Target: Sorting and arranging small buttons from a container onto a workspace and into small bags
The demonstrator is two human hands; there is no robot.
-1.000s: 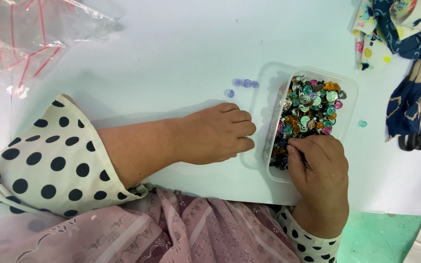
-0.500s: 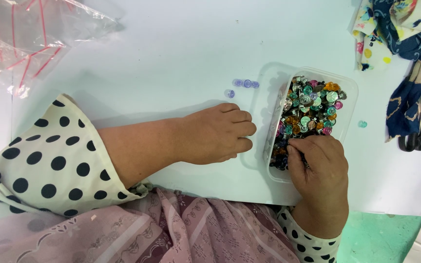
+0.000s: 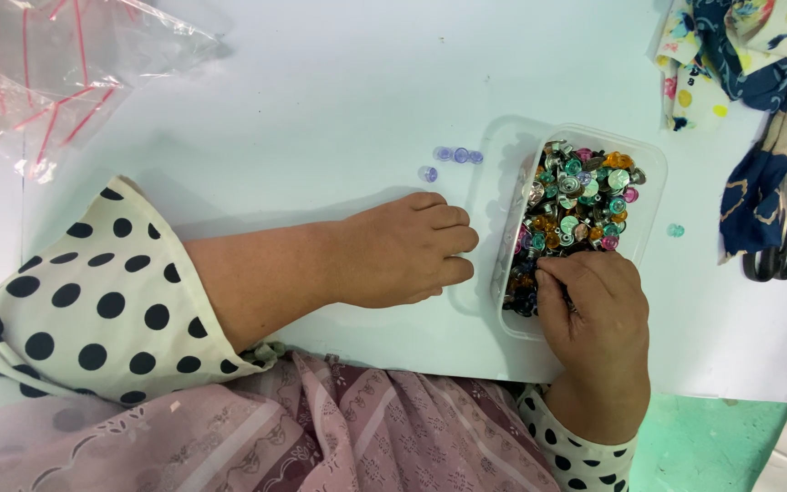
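The surface [image 3: 321, 109] lies open above the left hand [image 3: 403, 251]; purple beads [image 3: 457, 156] and scissors [image 3: 781, 246] flank the tub [image 3: 649, 219].

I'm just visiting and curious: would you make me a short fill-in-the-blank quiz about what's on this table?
1. The right hand reaches into the clear plastic tub full of colourful ____.
2. The left hand rests flat on the white ____, beside the tub.
3. Beyond the left hand lie four small loose beads, pale ____ in colour.
4. At the right edge, black-handled ____ lie partly under patterned blue fabric.

Missing words: beads; table; purple; scissors
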